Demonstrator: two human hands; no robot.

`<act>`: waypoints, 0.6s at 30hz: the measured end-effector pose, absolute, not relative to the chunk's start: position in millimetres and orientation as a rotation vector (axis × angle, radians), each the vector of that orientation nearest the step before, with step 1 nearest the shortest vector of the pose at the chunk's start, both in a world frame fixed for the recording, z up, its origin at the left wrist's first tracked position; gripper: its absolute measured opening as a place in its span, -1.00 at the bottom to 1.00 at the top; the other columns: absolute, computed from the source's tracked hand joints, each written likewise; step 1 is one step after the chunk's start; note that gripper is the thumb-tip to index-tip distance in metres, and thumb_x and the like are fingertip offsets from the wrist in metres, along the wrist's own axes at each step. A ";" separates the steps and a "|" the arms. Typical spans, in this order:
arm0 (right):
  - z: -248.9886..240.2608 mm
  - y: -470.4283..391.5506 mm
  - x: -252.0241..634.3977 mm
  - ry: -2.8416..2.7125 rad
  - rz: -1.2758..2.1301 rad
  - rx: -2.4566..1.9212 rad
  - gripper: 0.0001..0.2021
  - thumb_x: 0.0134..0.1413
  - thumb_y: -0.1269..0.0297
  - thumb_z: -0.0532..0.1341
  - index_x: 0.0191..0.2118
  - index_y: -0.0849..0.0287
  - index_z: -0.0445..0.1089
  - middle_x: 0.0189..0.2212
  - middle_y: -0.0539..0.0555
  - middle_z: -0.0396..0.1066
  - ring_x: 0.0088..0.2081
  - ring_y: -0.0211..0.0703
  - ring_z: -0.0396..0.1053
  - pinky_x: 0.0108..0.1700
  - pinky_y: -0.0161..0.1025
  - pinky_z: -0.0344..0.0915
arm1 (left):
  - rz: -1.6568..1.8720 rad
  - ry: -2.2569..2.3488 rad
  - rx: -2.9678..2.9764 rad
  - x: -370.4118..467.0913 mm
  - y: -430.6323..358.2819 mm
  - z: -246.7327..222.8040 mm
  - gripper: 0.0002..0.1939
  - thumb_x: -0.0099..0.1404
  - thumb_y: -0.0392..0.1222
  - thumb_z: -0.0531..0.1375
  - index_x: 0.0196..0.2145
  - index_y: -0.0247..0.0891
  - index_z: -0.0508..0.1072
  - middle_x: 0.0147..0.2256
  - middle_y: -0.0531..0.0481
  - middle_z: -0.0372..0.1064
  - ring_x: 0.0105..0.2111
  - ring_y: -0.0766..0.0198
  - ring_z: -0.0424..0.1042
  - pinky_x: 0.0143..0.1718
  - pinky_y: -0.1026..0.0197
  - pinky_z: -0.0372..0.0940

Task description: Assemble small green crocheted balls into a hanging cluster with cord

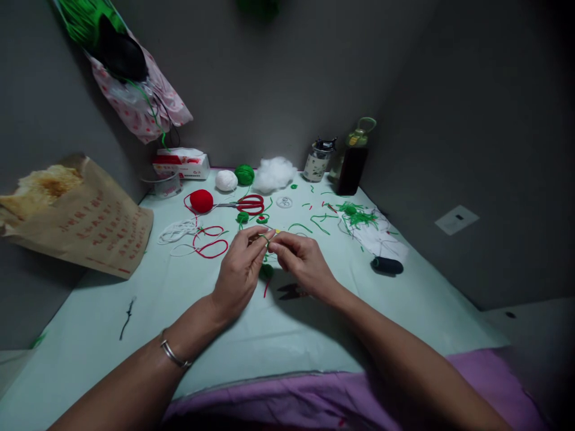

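My left hand (pixel 238 266) and my right hand (pixel 303 260) meet above the middle of the table, both with pinched fingers. Green yarn (pixel 268 240) runs between their fingertips. A small yellow bit (pixel 277 231) shows just behind the fingers; its kind is unclear. Under the hands lies a small dark green piece (pixel 266 272) with a red strand. Dark pointed blades (pixel 290 291), partly hidden by my right hand, rest on the table. Beyond the hands are red-handled scissors (pixel 251 205), a red yarn ball (pixel 201 201) and a small green ball (pixel 242 217).
At the back stand white stuffing (pixel 275 174), white (pixel 226 180) and green (pixel 245 174) yarn balls, a patterned cup (pixel 317 164) and a bottle (pixel 358 140) with a dark phone-like slab. Green scraps (pixel 359 215) lie right. A paper food bag (pixel 103 224) rises left.
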State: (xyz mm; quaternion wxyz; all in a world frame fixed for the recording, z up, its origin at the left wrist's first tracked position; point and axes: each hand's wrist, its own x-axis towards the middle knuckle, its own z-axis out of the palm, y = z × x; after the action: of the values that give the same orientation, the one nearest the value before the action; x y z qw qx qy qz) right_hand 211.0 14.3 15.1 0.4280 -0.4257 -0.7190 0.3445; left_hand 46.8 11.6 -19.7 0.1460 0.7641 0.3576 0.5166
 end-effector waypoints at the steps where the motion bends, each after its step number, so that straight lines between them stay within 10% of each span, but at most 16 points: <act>1: 14.3 14.7 210.8 -1.794 0.860 -1.061 -0.82 0.27 0.28 0.16 -0.32 0.16 0.47 -0.63 -0.11 0.20 -0.55 -0.30 0.11 -0.44 -0.34 0.11 | 1.478 1.054 2.227 46.4 12.1 -20.0 -0.63 0.50 -0.28 0.03 0.17 -0.20 0.44 0.08 -0.22 0.32 0.10 0.13 0.34 0.12 -0.01 0.30; 18: 4.2 28.5 212.5 -1.634 1.136 -1.091 -0.75 0.13 0.13 0.21 -0.45 0.20 0.38 -0.64 -0.11 0.15 -0.57 -0.34 0.02 -0.49 -0.31 0.00 | 1.149 1.263 2.386 42.0 19.2 -27.3 -0.59 0.52 -0.22 -0.05 0.19 -0.08 0.41 0.35 -0.12 0.14 0.40 0.00 -0.02 0.36 -0.31 -0.06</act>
State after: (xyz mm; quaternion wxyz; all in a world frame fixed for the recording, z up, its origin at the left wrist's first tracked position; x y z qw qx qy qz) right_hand 212.5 28.5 4.2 0.4222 -0.4357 -0.6527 0.4538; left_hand 42.0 19.2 -27.3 0.1036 0.8089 0.4282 0.3895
